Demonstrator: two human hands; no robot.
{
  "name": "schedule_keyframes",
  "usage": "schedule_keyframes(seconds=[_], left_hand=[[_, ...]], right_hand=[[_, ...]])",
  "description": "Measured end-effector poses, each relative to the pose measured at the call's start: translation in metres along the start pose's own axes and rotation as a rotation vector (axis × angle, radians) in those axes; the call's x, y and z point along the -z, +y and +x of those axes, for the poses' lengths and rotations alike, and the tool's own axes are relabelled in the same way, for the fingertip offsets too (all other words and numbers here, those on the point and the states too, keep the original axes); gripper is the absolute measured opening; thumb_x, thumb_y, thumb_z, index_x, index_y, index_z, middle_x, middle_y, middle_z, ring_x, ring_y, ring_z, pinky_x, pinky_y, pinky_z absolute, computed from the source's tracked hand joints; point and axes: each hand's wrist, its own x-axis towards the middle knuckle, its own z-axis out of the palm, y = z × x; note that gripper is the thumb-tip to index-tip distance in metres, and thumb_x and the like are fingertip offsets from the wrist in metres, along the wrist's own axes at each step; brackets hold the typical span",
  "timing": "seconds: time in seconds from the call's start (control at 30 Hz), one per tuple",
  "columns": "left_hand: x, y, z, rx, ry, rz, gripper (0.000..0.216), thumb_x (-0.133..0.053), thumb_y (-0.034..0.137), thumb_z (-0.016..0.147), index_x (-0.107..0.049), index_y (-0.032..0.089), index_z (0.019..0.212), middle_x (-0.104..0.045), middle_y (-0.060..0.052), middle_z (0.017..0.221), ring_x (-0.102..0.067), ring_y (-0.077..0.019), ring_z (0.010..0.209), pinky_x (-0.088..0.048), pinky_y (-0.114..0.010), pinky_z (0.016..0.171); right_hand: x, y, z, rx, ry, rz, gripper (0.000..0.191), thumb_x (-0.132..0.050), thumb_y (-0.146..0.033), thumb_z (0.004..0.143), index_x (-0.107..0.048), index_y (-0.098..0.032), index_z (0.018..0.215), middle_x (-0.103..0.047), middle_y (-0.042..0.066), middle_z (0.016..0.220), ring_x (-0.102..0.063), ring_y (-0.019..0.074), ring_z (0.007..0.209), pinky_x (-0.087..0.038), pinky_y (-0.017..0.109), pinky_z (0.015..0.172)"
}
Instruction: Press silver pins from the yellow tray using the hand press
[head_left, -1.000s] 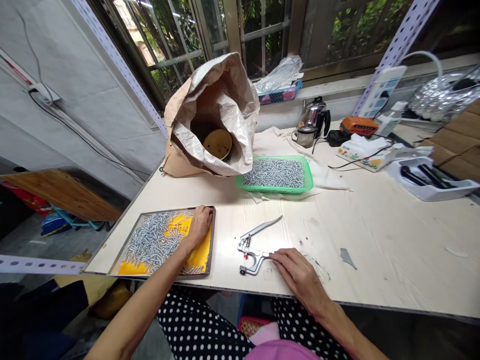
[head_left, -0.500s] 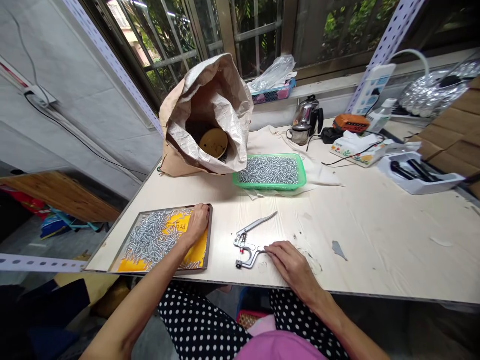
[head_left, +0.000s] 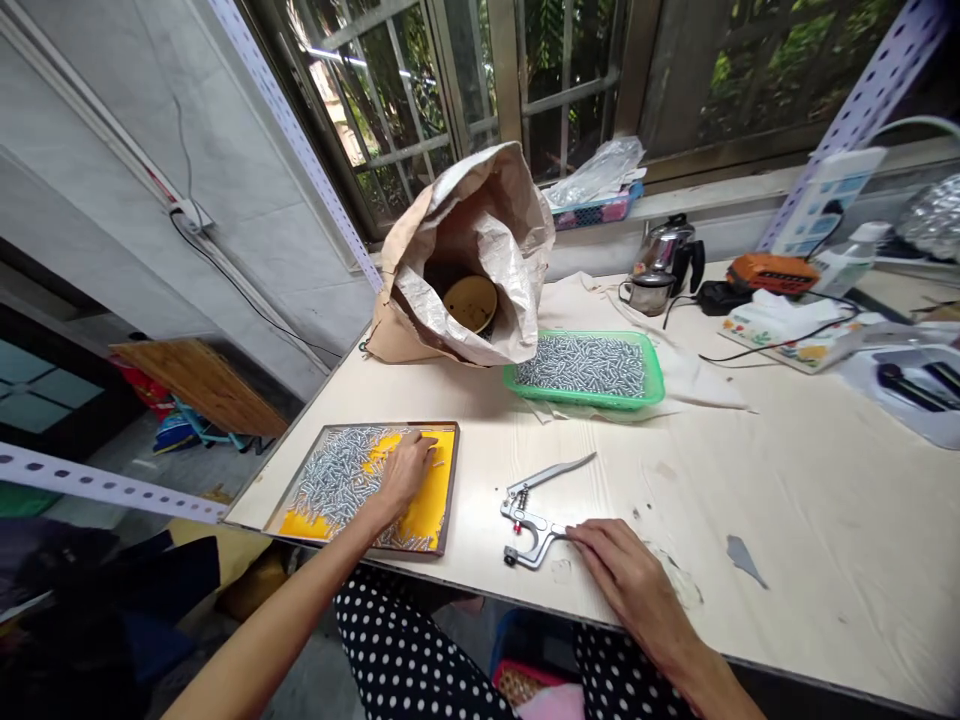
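Tray (head_left: 433,497) lies at nine o'clock from the pliers (head_left: 541,523); over it the left hand's (head_left: 406,472) fingers curl, seemingly picking among metal pins (head_left: 336,476); whether they hold one I cannot tell. The right hand (head_left: 636,570) pinches the pliers' handle end. Lifting a pin calls for a fine pinch, clearing the tray's rim. Sack (head_left: 412,333) at eleven overlaps green bin (head_left: 654,378) at one; scrap (head_left: 744,560) at three.

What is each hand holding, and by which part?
Right hand: the metal pliers, by the lower handle. Left hand, over the tray: any hold cannot be told.
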Motion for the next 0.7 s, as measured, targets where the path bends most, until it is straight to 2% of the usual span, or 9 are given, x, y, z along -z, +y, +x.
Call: schedule_keyframes(seconds=[0.07,0.13,0.27,0.43,0.63,0.7], left_hand=[[-0.001,0.009,0.012,0.003,0.014,-0.005,0.038,-0.042,0.015,0.097,-0.066,0.02,0.127,-0.066,-0.011,0.115,-0.062,-0.0225,0.108,-0.047,-0.031,0.09],[-0.004,0.016,0.024,0.001,0.024,-0.018,0.041,-0.041,0.013,0.096,-0.066,0.02,0.129,-0.066,-0.011,0.116,-0.061,-0.0226,0.11,-0.047,-0.031,0.091],[-0.013,0.015,0.037,0.014,0.026,-0.035,0.035,-0.043,0.013,0.095,-0.071,0.019,0.115,-0.065,-0.011,0.11,-0.06,-0.0238,0.107,-0.047,-0.033,0.088],[-0.018,0.003,0.036,0.006,0.075,-0.055,0.032,-0.039,0.013,0.095,-0.07,0.015,0.102,-0.064,-0.012,0.104,-0.057,-0.0249,0.104,-0.047,-0.035,0.09],[-0.024,-0.003,0.033,-0.065,0.109,-0.092,0.035,-0.043,0.01,0.092,-0.068,0.019,0.114,-0.063,-0.01,0.11,-0.056,-0.0239,0.104,-0.046,-0.035,0.091],[-0.027,-0.002,0.036,-0.067,0.117,-0.103,0.035,-0.043,0.01,0.091,-0.068,0.021,0.113,-0.063,-0.01,0.108,-0.055,-0.0241,0.103,-0.046,-0.035,0.089]], right_hand=[[-0.001,0.001,0.0,0.01,0.001,-0.019,0.024,-0.049,-0.015,0.1,-0.066,-0.023,0.114,-0.068,0.008,0.099,-0.067,0.0206,0.092,-0.059,0.035,0.078],[-0.001,0.0,0.001,0.012,0.005,-0.031,0.023,-0.049,-0.015,0.1,-0.067,-0.022,0.113,-0.068,0.007,0.098,-0.066,0.0199,0.091,-0.059,0.034,0.079],[-0.001,-0.001,0.001,0.008,0.005,-0.046,0.022,-0.05,-0.015,0.1,-0.067,-0.021,0.113,-0.068,0.007,0.098,-0.066,0.0194,0.091,-0.059,0.033,0.078],[-0.002,0.001,0.0,0.014,-0.002,-0.049,0.022,-0.051,-0.014,0.099,-0.066,-0.021,0.114,-0.067,0.007,0.099,-0.065,0.0193,0.092,-0.058,0.033,0.079],[-0.001,0.0,0.001,0.004,-0.011,-0.043,0.022,-0.051,-0.013,0.099,-0.066,-0.021,0.113,-0.067,0.007,0.098,-0.064,0.0188,0.092,-0.058,0.033,0.079],[-0.001,-0.001,0.002,0.008,-0.008,-0.05,0.022,-0.051,-0.013,0.099,-0.066,-0.021,0.113,-0.067,0.007,0.098,-0.064,0.0187,0.091,-0.058,0.033,0.078]])
